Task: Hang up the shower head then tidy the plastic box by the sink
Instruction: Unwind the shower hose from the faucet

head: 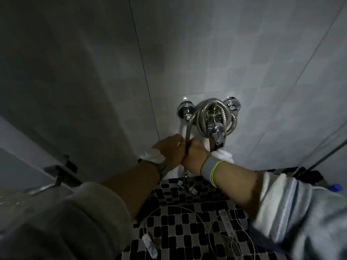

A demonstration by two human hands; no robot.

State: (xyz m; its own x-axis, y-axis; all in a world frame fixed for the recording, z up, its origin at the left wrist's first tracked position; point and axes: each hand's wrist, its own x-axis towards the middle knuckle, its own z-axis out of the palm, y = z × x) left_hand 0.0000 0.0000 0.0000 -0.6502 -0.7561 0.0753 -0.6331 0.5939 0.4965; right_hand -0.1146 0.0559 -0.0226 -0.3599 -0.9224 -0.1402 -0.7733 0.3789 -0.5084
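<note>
I see my left hand (170,150) curled shut beside the right, its hold hidden. The ribbed metal shower hose (203,117) hangs coiled over the chrome wall mixer tap (216,132). My right hand (195,156) is fisted around the hose's hanging run.

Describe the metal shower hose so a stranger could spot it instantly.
Find the chrome tap fitting on the pale tiled wall. The shower hose is the ribbed silver tube looped around it, one strand running down between both hands; unlike the smooth chrome, it is ridged and coiled.
</note>
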